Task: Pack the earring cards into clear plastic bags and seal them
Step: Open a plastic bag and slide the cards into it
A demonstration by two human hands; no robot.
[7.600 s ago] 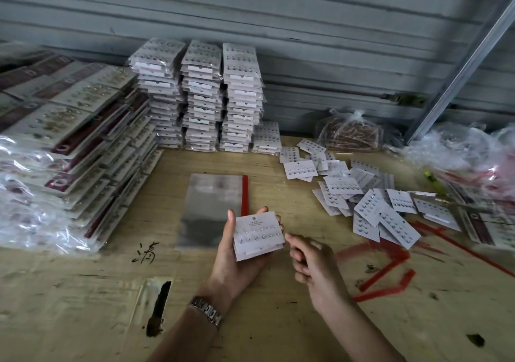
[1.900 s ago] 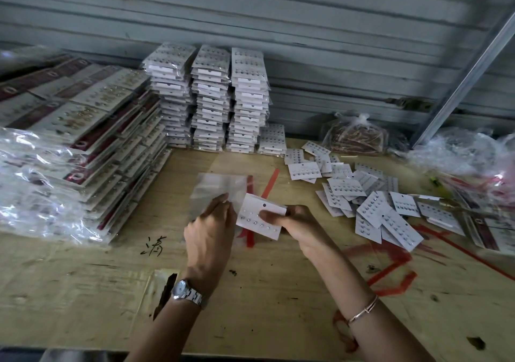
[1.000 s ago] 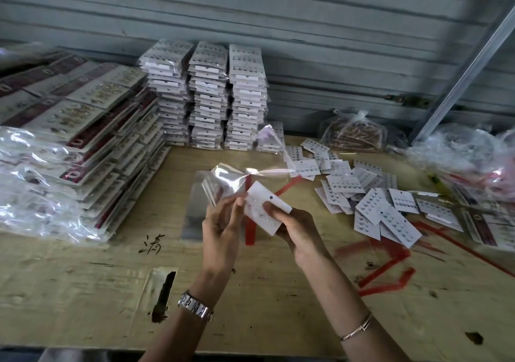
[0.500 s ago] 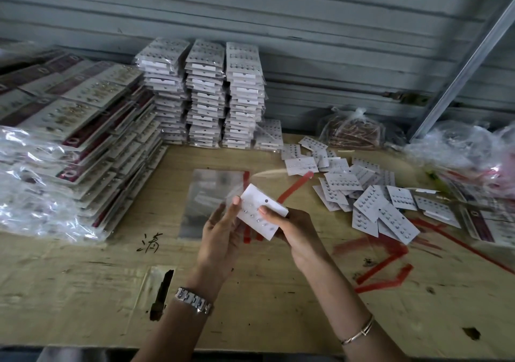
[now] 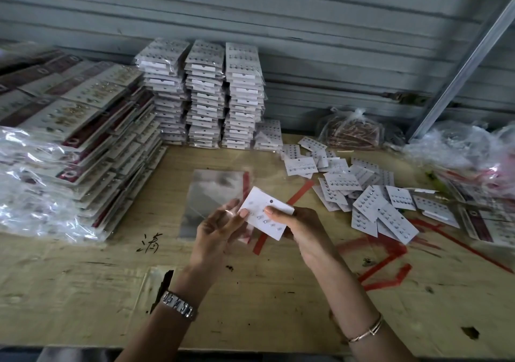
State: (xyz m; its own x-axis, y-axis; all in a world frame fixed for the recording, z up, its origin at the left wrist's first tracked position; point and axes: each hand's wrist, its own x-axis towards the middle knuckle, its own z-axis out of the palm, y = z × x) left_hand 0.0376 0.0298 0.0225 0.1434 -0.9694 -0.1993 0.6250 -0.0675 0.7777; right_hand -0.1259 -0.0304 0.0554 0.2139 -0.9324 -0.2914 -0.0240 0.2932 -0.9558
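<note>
Now the card (image 5: 266,212) sits lower than a second ago, tilted, above the table (image 5: 250,292). Right hand (image 5: 299,223) pinches one card, thumb on top; left hand (image 5: 216,226), fingers loosely spread, grips a clear bag (image 5: 245,237) at its mouth. Behind lies a bag stack (image 5: 213,194), then three tall packed piles (image 5: 204,94).

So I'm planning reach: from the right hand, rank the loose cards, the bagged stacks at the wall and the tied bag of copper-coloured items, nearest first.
From the right hand:
1. Loose cards, just to its right.
2. Tied bag, back right by the wall.
3. Bagged stacks, back left, farthest.
</note>
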